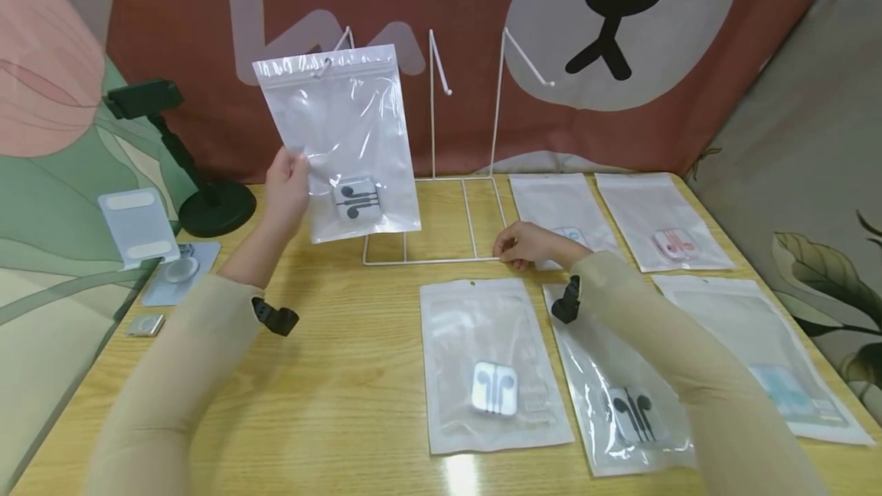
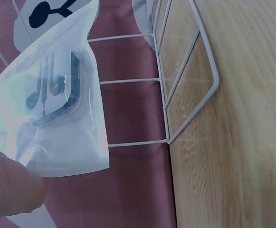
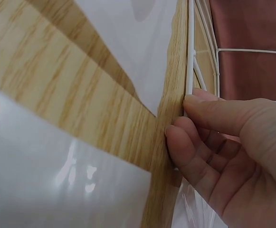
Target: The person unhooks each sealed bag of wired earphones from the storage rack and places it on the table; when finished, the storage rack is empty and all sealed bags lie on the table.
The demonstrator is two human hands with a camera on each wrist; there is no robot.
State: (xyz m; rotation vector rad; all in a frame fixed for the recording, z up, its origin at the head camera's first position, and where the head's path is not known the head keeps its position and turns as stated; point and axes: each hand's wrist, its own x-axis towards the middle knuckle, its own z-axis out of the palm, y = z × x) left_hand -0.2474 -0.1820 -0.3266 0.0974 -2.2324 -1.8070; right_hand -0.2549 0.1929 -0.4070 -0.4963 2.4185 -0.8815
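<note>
A clear zip bag (image 1: 344,125) with dark wired earphones in a square case (image 1: 357,200) hangs at the rack's left hook, whose tip pokes through the hole near its top. My left hand (image 1: 288,184) pinches the bag's left edge between thumb and fingers; in the left wrist view the thumb (image 2: 14,185) lies against the bag (image 2: 76,147). The white wire rack (image 1: 432,128) stands upright on the table. At the front right corner of its base, my right hand (image 1: 527,243) pinches the wire, as the right wrist view shows the thumb and fingers (image 3: 214,114) around it.
Several more bagged earphones lie on the right, including a white pair (image 1: 494,389), a black pair (image 1: 635,413) and a red pair (image 1: 675,243). At left stand a black phone stand (image 1: 217,209) and a pale blue stand (image 1: 141,224). A small square item (image 1: 145,324) lies nearby.
</note>
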